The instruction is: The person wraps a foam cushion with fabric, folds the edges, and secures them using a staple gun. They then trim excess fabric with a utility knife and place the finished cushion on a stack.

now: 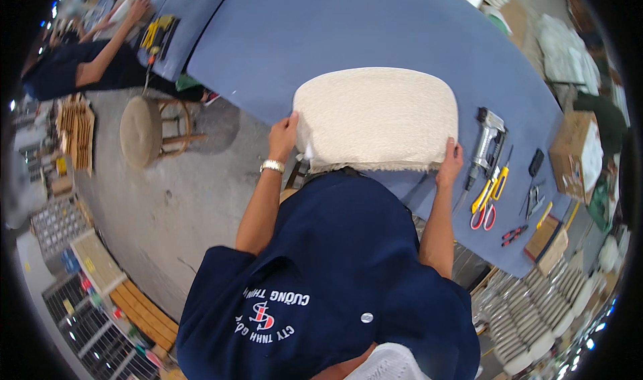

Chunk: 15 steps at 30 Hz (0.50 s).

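A cream upholstered seat cushion [378, 115] with rounded far corners lies at the near edge of the blue-covered table [321, 25]. Its near edge shows frayed fabric. My left hand [284, 135] grips the cushion's left side, fingers bent over the rim. At the near right corner, my right hand [449, 162] holds the edge between thumb and fingers. To the right of the cushion lies a silver pneumatic staple gun [487, 139]. Beside it are scissors with red handles [483, 216] and a yellow-handled tool [499, 182].
Red-handled pliers [514, 235] and a black tool [536, 162] lie farther right, near a cardboard box [575, 156]. A round padded stool [142, 132] stands on the floor to the left. A co-worker [87, 65] bends over the far left table, near a yellow staple gun [157, 35].
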### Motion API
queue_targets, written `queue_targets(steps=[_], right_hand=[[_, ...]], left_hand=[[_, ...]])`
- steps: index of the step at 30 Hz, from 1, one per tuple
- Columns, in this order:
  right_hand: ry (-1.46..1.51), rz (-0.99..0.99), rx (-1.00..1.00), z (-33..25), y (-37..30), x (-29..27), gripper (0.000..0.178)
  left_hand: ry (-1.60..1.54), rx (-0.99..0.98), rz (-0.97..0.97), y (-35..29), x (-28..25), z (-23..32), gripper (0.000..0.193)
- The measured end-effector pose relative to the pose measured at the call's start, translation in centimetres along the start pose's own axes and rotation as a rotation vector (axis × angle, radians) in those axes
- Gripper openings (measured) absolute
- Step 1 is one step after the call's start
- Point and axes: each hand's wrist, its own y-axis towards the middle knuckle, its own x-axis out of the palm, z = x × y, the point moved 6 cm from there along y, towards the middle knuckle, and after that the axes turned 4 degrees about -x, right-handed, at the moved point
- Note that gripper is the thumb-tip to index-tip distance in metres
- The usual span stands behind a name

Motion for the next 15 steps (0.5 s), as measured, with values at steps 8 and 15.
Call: queue_targets(steps=[8, 15], right_hand=[[0.069, -0.023, 0.063, -1.5, -0.4, 0.1, 0.057], [0.434, -0.025, 0.292, -1.5, -1.0, 1.7, 0.065]], left_hand=[[-0.556, -0.231, -0.39, -2.3, 0.2, 4.2, 0.084], [-0.797, -0.204, -0.519, -2.4, 0.1, 7.2, 0.083]])
